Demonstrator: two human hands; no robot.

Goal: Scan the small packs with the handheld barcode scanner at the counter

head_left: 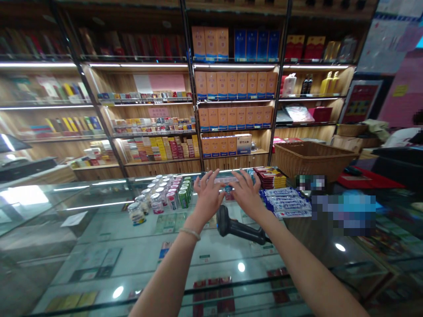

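Note:
Both hands reach over the glass counter, side by side with fingers spread. My left hand (pixel 208 196), with a band on the wrist, is beside the rows of small bottles and tubs. My right hand (pixel 247 194) is left of the blue-and-white packets (pixel 287 201). Between the two thumbs lies a small blue-and-red pack (pixel 228 189); the fingertips are close to it, and whether they touch it I cannot tell. A black barcode scanner (pixel 241 230) rests on the glass just nearer to me, its handle end partly beneath my right forearm.
On the glass counter (pixel 132 246) stand white-lidded tubs (pixel 157 203) and green containers (pixel 183 199). Stacked red-and-yellow packs (pixel 270 177) sit behind the packets, with a brown wicker basket (pixel 312 158) farther right. Lit shelves of orange boxes (pixel 236 84) line the back. Another person (pixel 401 136) is at far right.

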